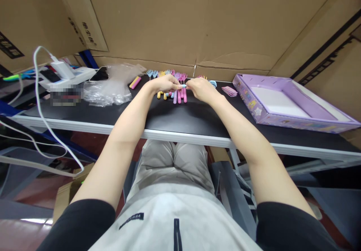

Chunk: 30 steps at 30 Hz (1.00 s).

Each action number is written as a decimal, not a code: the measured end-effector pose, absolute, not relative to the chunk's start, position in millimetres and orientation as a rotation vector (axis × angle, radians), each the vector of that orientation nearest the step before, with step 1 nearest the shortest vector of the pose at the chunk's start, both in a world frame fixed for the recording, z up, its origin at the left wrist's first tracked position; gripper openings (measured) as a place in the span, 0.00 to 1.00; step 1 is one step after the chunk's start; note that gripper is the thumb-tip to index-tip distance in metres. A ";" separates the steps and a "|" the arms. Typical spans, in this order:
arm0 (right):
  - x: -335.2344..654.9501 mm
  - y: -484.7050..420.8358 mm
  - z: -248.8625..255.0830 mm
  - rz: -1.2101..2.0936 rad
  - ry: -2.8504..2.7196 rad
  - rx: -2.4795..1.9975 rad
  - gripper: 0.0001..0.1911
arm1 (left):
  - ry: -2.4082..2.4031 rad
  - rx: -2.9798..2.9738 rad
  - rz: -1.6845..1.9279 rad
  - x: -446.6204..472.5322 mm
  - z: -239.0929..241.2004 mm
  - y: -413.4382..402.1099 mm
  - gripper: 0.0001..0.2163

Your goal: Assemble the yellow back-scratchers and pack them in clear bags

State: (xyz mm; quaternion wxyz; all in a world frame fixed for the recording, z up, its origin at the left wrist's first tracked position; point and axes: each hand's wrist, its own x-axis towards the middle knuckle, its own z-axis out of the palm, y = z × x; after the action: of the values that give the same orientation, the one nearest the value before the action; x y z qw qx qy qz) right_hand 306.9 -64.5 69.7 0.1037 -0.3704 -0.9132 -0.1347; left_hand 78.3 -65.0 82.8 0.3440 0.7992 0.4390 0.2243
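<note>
Both my hands meet at the far middle of the black table [186, 115]. My left hand [165, 83] and my right hand [201, 88] are closed in a pinch on one small light-blue piece [184, 86] held between them. Under and behind the hands lies a row of small plastic forks [179, 95] in pink, blue and yellow, tines pointing away from me. A pink and yellow stick [135, 82] lies left of the row.
A purple cardboard tray [282, 102] stands at the right, with small pink pieces [229, 91] beside it. Clear plastic bags [113, 87] lie at the left, next to a white charger and cable [60, 68]. Cardboard boxes [180, 21] wall the back.
</note>
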 end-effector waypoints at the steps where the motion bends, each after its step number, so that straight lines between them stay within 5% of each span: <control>1: 307.7 -64.5 69.3 -0.402 -2.692 -1.102 0.21 | 1.146 2.102 0.577 77.7 81.5 -63.5 0.26; 21: 325.7 -56.9 69.0 -0.247 -2.593 -1.244 0.18 | 1.352 2.425 0.645 86.3 72.9 -54.2 0.11; 30: 338.2 -47.7 74.2 -0.078 -2.554 -1.266 0.16 | 1.347 2.641 0.783 92.7 61.5 -44.9 0.13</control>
State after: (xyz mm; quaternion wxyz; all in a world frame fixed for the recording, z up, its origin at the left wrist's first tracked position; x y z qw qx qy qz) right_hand 338.2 -47.7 74.2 0.1446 -0.4394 -0.8862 -0.0271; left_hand 92.7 -44.9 61.5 0.0377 0.8607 0.4388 0.2553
